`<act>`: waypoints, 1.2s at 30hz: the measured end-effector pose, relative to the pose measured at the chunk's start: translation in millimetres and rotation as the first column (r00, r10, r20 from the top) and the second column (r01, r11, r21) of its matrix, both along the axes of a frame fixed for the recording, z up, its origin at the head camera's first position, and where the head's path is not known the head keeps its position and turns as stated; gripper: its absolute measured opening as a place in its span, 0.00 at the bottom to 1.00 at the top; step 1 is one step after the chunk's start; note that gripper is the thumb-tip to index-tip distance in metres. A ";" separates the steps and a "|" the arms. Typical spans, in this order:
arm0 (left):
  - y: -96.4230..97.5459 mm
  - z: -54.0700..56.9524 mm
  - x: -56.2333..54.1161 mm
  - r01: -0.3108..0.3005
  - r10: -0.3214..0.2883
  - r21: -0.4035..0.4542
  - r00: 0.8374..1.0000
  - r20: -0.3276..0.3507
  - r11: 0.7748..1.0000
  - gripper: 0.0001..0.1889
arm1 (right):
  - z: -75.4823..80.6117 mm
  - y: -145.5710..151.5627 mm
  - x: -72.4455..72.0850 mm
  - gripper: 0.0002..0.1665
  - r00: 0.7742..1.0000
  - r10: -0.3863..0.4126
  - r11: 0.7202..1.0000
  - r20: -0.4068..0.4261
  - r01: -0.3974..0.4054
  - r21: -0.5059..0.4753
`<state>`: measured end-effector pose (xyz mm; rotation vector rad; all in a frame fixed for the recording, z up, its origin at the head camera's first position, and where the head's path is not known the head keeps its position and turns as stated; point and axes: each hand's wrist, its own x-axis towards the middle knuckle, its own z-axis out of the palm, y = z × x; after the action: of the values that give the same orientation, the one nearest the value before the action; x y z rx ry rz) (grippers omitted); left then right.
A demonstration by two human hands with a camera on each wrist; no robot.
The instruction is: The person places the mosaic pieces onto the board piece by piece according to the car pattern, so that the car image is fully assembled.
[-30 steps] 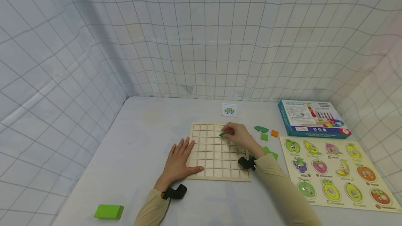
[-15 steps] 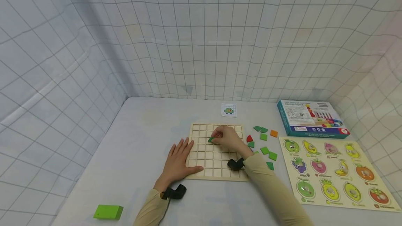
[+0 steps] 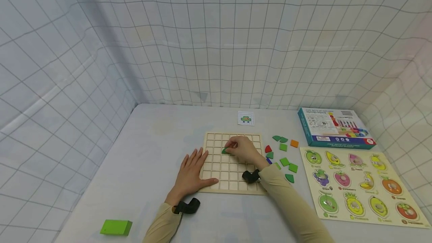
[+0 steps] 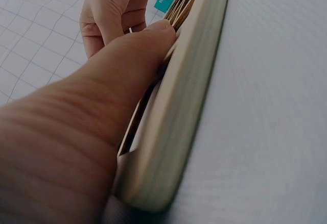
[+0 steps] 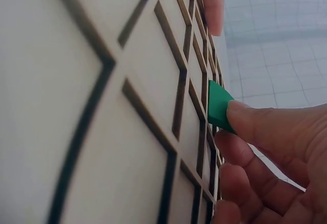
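Observation:
A wooden grid board [image 3: 233, 190] with square cells lies on the table. My left hand [image 3: 191, 173] rests flat on its left edge, fingers spread and thumb over the front left corner. Between thumb and fingertips, my right hand [image 3: 243, 149] pinches a dark green quarter-circle tile [image 5: 219, 104]. In the right wrist view that tile stands right at the cell dividers, one edge against the board. From the head it overlaps a cell in the upper middle of the grid. In the left wrist view my left thumb [image 4: 148, 40] presses the board's rim.
Right of the board lie several loose tiles, among them a red quarter circle [image 3: 268, 149], an orange square [image 3: 294, 143] and a green square [image 3: 284, 161]. A picture card [image 3: 246, 118] lies behind. Further right are a box [image 3: 337, 127] and a fruit puzzle board [image 3: 364, 186]; front left, a green block [image 3: 116, 227].
My right hand has moved left across the board with the green tile, then slightly further left and down to a cell. The left hand has stayed in place.

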<state>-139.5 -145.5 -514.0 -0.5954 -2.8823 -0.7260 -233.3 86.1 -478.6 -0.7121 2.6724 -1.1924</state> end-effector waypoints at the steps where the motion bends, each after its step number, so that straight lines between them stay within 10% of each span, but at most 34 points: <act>1: 0.1 0.0 -0.1 0.000 0.000 -0.001 1.000 0.000 1.000 0.52 | -0.1 0.0 0.1 0.04 1.000 -0.005 1.000 0.004 0.005 0.004; 36: 0.1 -0.3 -0.4 0.001 -0.001 0.012 1.000 0.001 1.000 0.52 | 10.2 9.8 10.4 0.12 1.000 0.019 0.984 0.000 -0.018 0.178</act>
<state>-139.9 -145.4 -514.2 -0.5954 -2.8769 -0.7433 -222.9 96.0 -468.4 -0.7077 2.7231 -0.9336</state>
